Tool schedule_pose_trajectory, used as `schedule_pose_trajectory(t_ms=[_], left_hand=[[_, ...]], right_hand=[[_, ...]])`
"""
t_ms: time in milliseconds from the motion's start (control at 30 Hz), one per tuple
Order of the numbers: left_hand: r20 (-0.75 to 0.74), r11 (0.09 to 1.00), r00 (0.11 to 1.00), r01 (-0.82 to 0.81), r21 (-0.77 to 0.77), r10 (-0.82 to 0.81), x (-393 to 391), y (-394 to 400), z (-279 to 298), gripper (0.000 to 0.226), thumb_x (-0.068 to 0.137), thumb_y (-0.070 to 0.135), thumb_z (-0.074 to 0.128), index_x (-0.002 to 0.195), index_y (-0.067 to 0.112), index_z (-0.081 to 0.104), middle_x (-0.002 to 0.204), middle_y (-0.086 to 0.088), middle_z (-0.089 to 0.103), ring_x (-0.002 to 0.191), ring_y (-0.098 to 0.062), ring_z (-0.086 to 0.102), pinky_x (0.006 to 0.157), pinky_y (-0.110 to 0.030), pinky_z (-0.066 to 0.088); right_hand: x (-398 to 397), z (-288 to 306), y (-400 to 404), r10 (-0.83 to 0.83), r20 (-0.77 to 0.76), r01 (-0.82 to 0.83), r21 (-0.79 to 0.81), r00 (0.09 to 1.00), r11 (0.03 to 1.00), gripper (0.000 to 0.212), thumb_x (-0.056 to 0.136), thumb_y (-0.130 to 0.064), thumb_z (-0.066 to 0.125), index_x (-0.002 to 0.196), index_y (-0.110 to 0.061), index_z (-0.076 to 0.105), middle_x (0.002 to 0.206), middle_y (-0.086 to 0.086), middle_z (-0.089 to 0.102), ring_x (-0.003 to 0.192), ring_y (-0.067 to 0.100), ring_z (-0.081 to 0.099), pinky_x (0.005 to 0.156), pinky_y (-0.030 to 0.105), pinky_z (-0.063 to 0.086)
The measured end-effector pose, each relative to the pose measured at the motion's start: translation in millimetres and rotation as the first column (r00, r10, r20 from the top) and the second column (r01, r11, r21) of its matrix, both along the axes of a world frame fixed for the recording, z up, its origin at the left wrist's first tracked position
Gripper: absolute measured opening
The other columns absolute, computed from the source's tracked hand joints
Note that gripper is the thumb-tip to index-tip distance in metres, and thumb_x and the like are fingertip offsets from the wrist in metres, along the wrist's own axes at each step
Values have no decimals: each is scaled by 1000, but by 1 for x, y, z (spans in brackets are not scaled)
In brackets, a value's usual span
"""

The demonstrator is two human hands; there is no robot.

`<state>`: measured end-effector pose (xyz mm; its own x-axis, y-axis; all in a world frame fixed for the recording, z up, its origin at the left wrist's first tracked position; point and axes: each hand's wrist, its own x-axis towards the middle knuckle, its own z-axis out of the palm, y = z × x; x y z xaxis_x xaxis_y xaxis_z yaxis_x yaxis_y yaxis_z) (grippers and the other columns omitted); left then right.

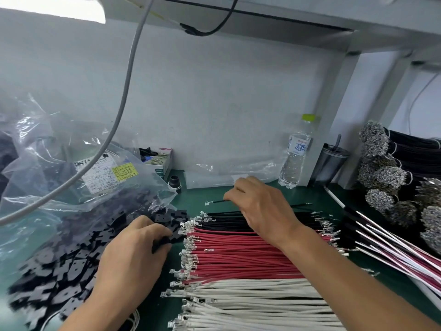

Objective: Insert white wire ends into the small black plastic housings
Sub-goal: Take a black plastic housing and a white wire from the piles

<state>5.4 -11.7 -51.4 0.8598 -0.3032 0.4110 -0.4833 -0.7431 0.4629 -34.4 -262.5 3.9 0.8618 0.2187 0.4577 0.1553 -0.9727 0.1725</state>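
White wires (250, 297) laid in a flat row nearest the body on green mat (198, 199), metal terminals facing left; red wires (238, 254) next, black wires (250, 218) beyond. Too many per row for an exact count; 3 colour groups noted. Black housings (69, 266) heaped loose just left of the terminals, spilling from clear bag (83, 177); count likewise not possible.

Left hand (133, 254) curled over the heap edge, fingertips closing on 1 housing (164, 240). Right hand (260, 206) raised above the black row, pinching 1 thin black wire (214, 201) with terminal pointing left. No white wire in hand.

Step judged as pick-up of parts, insertion not yet begun. Next move likely to require bringing terminal and housing together, aligned with the cavity.

Beyond: 1 water bottle (296, 154), 1 lidded cup (331, 163), bundled harnesses (393, 177) at right.
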Motion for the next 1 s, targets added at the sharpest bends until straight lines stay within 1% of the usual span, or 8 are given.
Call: schedule_pose_trajectory(t_ms=[100, 200, 333, 467, 567, 667, 867, 1000], left_hand=[[56, 998, 998, 20, -63, -16, -2, -1, 2, 23, 75, 11, 89, 92, 23, 80, 91, 13, 72, 69, -13, 68, 54, -25, 51], [119, 983, 992, 61, -171, -41, -6, -3, 6, 29, 74, 7, 89, 96, 22, 79, 88, 13, 77, 66, -9, 71, 58, -26, 56], [204, 951, 957, 247, -186, -208, -11, -5, 5, 38, 87, 11, 76, 121, 28, 75, 97, 20, 65, 73, 3, 62, 56, -27, 55], [180, 900, 921, 380, -212, -346, -18, -8, 6, 42, 93, 21, 63, 133, 35, 68, 96, 21, 57, 82, -4, 61, 62, -22, 50], [108, 921, 954, 299, -250, -280, -24, -14, 6, 35, 78, 16, 85, 110, 31, 79, 91, 25, 67, 82, 2, 66, 69, -10, 51], [49, 900, 960, 276, -338, -276, -28, -19, 6, 26, 68, 12, 91, 83, 30, 81, 82, 20, 71, 79, 3, 67, 66, -1, 45], [0, 846, 945, 294, -446, -328, -28, -19, 7, 27, 72, 11, 88, 81, 36, 79, 88, 16, 72, 77, -10, 69, 65, -14, 52], [-28, 808, 927, 311, -501, -374, -29, -18, 7, 14, 72, 27, 82, 82, 37, 80, 87, 12, 72, 75, -13, 70, 64, -19, 54]], right_hand=[[-24, 7, 9, 41, 159, -33, -50, 986, 998, 31, 80, 10, 67, 98, -15, 69, 86, 0, 54, 78, 18, 48, 55, 28, 43], [-53, -13, 15, 75, 258, -86, 33, 963, 996, 30, 79, 8, 74, 99, -14, 70, 85, -1, 52, 74, 15, 45, 54, 25, 41], [-74, -35, 17, 30, 343, -110, 217, 939, 970, 11, 91, -11, 70, 100, -16, 75, 86, -4, 56, 75, 14, 53, 52, 30, 48], [-76, -36, 18, -3, 402, -123, 286, 916, 950, 14, 96, -20, 64, 97, -15, 77, 86, -4, 59, 75, 14, 56, 56, 29, 49], [-75, -38, 19, -3, 400, -143, 334, 916, 932, 12, 95, -20, 66, 97, -16, 77, 86, -4, 59, 75, 14, 56, 59, 28, 48], [-73, -39, 20, 16, 389, -169, 363, 921, 916, 15, 96, -23, 65, 95, -17, 78, 86, -5, 59, 75, 12, 55, 59, 27, 48], [-71, -39, 22, 41, 381, -193, 369, 924, 909, 15, 95, -25, 67, 94, -16, 79, 83, -5, 58, 72, 12, 54, 56, 26, 48], [-72, -39, 22, 60, 368, -208, 378, 928, 902, 18, 97, -27, 64, 95, -17, 79, 83, -6, 58, 73, 12, 53, 56, 25, 47]])
